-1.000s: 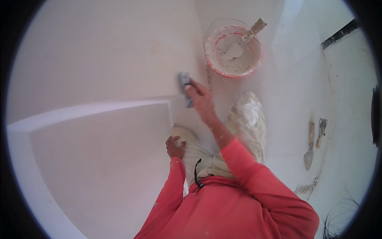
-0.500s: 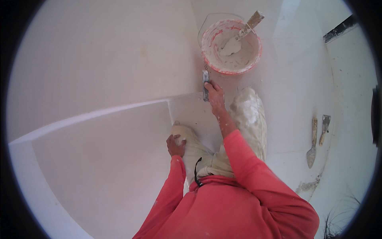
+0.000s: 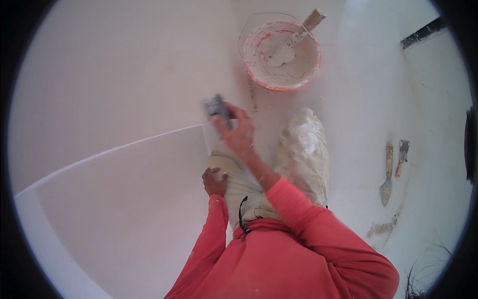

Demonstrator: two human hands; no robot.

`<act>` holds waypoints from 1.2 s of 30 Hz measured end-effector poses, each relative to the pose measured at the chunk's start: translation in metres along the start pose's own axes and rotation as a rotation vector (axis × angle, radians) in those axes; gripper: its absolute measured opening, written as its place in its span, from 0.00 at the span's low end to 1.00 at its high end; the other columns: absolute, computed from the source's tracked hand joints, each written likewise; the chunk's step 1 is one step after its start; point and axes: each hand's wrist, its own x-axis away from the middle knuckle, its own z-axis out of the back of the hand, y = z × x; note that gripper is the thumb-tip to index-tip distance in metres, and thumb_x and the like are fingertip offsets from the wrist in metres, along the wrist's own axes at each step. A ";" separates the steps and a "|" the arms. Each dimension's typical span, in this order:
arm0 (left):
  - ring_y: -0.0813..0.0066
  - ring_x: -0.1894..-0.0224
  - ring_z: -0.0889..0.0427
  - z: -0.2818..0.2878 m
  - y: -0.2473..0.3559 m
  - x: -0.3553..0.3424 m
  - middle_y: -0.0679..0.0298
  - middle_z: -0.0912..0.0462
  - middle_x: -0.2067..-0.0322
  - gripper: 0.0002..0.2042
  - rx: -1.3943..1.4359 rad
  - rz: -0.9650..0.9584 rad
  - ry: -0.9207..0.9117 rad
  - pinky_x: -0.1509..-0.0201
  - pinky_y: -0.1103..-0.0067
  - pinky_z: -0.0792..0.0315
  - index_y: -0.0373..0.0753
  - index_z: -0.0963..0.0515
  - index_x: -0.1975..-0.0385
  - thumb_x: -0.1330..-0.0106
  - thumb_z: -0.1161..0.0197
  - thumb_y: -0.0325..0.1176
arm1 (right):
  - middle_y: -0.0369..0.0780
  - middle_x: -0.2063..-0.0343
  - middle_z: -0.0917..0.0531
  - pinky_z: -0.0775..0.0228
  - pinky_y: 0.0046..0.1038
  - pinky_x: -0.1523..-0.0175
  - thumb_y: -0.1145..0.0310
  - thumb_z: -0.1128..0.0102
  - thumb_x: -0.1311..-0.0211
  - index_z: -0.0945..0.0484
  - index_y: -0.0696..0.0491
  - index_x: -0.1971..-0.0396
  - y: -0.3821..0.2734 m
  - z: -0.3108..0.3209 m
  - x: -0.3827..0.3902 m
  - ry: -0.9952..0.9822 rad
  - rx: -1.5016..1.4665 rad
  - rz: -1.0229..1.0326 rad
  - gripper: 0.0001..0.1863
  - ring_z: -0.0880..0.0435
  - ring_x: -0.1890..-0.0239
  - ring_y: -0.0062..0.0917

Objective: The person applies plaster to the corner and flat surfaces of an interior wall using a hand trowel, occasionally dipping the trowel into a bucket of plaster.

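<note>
My right hand (image 3: 238, 133) is closed around a flat grey hand tool (image 3: 216, 109), roughly rectangular and smeared by motion, so its exact kind does not show. It is over the end of the pale edge (image 3: 149, 138) that runs across the smooth surface on the left. My left hand (image 3: 214, 182) rests on my left knee, its fingers spread on the pale trousers and nothing held. Beyond my right knee stands a red-rimmed bucket (image 3: 254, 79) with off-white plaster (image 3: 296, 70) inside. A trowel with a worn wooden handle (image 3: 312, 21) leans in it.
To the right a pointed trowel (image 3: 386, 192) and a putty knife (image 3: 403, 149) lie side by side on the pale floor. A dark bar (image 3: 423, 34) juts in at the upper right. The bucket's wire handle (image 3: 241, 37) hangs over its left side.
My right hand has swept left with the grey tool, from below the bucket to the end of the pale edge. My left hand stays on the knee.
</note>
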 end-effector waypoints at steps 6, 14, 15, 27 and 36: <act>0.54 0.37 0.34 0.016 0.055 0.011 0.52 0.31 0.42 0.20 -0.148 -0.012 -0.006 0.33 0.65 0.38 0.46 0.22 0.55 0.48 0.27 0.37 | 0.41 0.50 0.23 0.46 0.38 0.38 0.60 0.31 0.54 0.28 0.50 0.43 -0.147 0.024 0.041 -0.192 -0.064 0.416 0.34 0.28 0.44 0.34; 0.55 0.37 0.33 -0.006 0.009 -0.006 0.56 0.32 0.41 0.20 0.009 -0.073 0.019 0.35 0.63 0.36 0.49 0.22 0.55 0.49 0.27 0.39 | 0.42 0.58 0.17 0.31 0.30 0.46 0.55 0.31 0.45 0.23 0.57 0.46 0.089 0.029 -0.033 0.143 -0.086 -0.621 0.30 0.20 0.55 0.27; 0.55 0.37 0.33 -0.006 0.010 -0.007 0.56 0.32 0.40 0.20 0.027 -0.062 0.014 0.35 0.64 0.36 0.49 0.22 0.55 0.49 0.27 0.38 | 0.42 0.58 0.17 0.32 0.29 0.46 0.54 0.31 0.45 0.23 0.57 0.46 0.110 0.029 -0.037 0.131 -0.022 -0.675 0.31 0.20 0.56 0.26; 0.56 0.35 0.34 -0.014 0.010 -0.007 0.56 0.33 0.39 0.21 0.042 0.212 -0.003 0.34 0.65 0.36 0.49 0.22 0.54 0.49 0.27 0.39 | 0.42 0.56 0.20 0.33 0.36 0.44 0.63 0.31 0.50 0.23 0.54 0.48 -0.126 0.016 0.040 -0.090 -0.023 0.293 0.27 0.21 0.53 0.33; 0.54 0.36 0.34 -0.006 -0.002 0.002 0.51 0.31 0.42 0.21 0.048 -0.064 0.006 0.33 0.65 0.38 0.45 0.22 0.54 0.48 0.27 0.38 | 0.40 0.57 0.17 0.28 0.25 0.52 0.60 0.38 0.41 0.24 0.60 0.45 0.071 0.048 -0.039 0.065 -0.238 -0.580 0.27 0.21 0.56 0.22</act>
